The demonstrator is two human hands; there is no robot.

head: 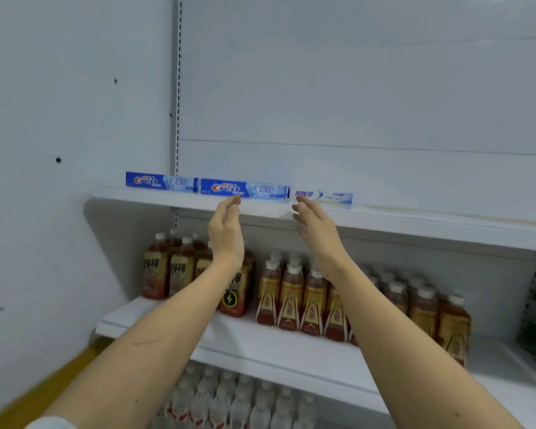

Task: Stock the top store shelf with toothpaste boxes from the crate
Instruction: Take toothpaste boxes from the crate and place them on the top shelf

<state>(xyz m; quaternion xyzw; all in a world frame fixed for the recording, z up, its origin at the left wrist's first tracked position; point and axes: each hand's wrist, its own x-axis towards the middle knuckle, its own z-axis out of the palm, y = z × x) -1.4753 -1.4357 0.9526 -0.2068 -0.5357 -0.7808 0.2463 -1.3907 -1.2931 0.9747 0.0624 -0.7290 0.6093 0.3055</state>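
Three flat white shelves stand stacked against a smooth pale back panel; the top shelf point(415, 222) runs just beyond and above both raised hands, and it carries three long, narrow toothpaste boxes laid end to end along its back. Below the hands, the middle shelf point(260, 342) holds rows of amber drink bottles point(291, 298) with white caps and glossy red and gold labels, and under that sit clear water bottles point(239, 404), blurred. Of the boxes, the left blue box point(160, 181) lies well to the left of the left hand, past the slotted upright, its face dark blue fading to pale with a red and white logo. The middle blue box point(245, 189), of the same print, sits right above the left hand point(226, 233), whose fingertips reach its lower edge; whether they touch it I cannot tell. The white box point(322, 196), thinner, with purple lettering and a blue end, lies just above and to the right of the right hand point(314, 226). Both grips are loose, fingers gently bent and spread apart, palms turned toward each other, holding nothing.
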